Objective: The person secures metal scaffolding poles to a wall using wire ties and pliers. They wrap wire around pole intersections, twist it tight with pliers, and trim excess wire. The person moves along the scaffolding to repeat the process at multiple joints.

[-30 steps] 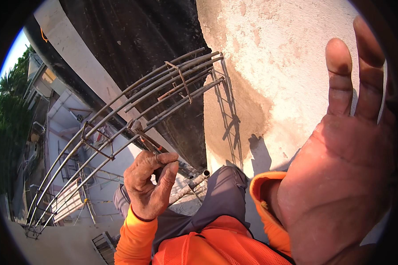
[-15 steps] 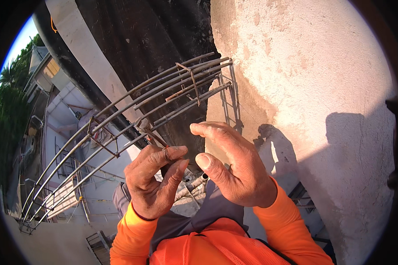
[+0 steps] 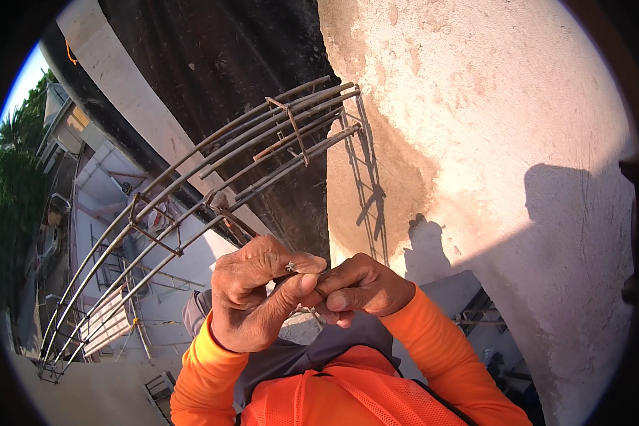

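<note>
My left hand (image 3: 259, 295) is closed in a pinch, with a small, thin grey piece of wire (image 3: 290, 268) showing between thumb and forefinger. Against its fingertips, my right hand (image 3: 366, 287) is also closed; whatever its fingers grip is hidden. Just beyond the hands runs a long cage of steel reinforcing bars (image 3: 245, 145), joined by bent stirrups (image 3: 298, 131). A short brown bar (image 3: 238, 226) sticks out from the cage toward my left hand, its near end out of sight behind the knuckles.
A rough plastered wall (image 3: 476, 106) rises on the right, bearing shadows of the cage and of me. Dark sheeting (image 3: 220, 57) lies behind the cage, beside a pale strip and a black pipe (image 3: 110, 117). Far below on the left are frames and boards (image 3: 106, 323).
My right hand has moved left and down, from open with fingers apart to closed against my left fingertips. The left hand keeps its pinch. The view has shifted slightly.
</note>
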The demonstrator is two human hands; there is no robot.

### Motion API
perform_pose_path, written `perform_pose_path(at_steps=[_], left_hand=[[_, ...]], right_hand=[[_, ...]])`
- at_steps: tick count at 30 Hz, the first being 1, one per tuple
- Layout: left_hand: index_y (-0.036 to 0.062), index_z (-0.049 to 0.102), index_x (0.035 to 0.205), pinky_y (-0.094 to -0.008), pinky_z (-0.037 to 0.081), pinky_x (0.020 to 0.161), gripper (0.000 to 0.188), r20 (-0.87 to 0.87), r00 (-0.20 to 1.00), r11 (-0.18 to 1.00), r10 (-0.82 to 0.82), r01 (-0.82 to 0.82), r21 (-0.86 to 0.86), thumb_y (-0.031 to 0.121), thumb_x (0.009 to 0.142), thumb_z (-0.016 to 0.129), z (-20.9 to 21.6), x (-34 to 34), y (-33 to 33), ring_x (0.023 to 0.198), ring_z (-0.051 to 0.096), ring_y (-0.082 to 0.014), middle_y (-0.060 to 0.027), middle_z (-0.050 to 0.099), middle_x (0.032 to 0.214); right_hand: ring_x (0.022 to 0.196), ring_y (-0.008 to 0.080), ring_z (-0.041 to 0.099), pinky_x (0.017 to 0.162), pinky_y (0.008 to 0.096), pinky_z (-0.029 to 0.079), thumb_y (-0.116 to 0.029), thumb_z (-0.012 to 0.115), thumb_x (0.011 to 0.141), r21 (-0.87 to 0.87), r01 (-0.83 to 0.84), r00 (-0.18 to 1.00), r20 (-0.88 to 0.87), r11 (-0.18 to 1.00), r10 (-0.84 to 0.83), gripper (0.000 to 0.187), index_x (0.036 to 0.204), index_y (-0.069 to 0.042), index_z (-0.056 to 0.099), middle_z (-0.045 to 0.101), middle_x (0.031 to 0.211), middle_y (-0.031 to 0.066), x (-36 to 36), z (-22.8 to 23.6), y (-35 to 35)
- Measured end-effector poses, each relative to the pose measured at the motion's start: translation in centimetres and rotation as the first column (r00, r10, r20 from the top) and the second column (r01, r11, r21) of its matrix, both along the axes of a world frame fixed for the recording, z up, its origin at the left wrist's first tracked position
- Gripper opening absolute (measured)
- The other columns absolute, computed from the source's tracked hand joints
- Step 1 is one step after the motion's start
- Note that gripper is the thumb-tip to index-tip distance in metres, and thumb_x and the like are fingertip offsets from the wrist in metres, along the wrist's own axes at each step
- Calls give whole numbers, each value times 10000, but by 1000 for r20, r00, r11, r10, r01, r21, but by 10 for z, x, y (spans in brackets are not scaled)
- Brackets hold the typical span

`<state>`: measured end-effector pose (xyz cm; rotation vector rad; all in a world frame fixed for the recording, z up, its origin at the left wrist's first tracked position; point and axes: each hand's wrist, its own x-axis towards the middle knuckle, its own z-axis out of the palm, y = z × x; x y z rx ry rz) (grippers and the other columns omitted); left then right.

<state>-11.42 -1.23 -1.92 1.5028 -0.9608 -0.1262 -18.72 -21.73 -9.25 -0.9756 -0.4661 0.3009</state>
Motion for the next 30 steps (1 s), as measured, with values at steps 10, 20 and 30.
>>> perform_pose_path(at_steps=[10, 20, 30], left_hand=[[-7, 682, 1271, -479, 545, 885, 512, 947, 264, 666, 184, -742, 78, 269, 868, 836, 66, 74, -33, 1023, 699, -364, -196, 719, 1097], [-64, 717, 999, -484, 591, 775, 529, 687, 724, 395, -60, -615, 682, 463, 982, 684, 82, 120, -88, 796, 760, -373, -244, 737, 842], [-44, 675, 1154, -484, 592, 785, 495, 803, 592, 479, 70, -726, 493, 430, 1012, 654, 66, 116, -87, 814, 757, -391, -224, 729, 817]], right_hand=[[742, 30, 571, 613, 210, 475, -212, 676, 1069, -214, 724, 687, 130, 656, -715, 313, 1267, 23, 733, 714, 887, 15, -3, 8, -25], [775, 58, 584, 691, 228, 486, -227, 666, 1072, -232, 669, 737, 90, 706, -670, 330, 1247, 48, 719, 686, 871, 7, -1, -27, -17], [722, 97, 646, 659, 274, 513, -72, 653, 1030, -443, 794, 558, 260, 416, -788, 218, 1192, 51, 731, 736, 822, 83, 36, 5, -47]])
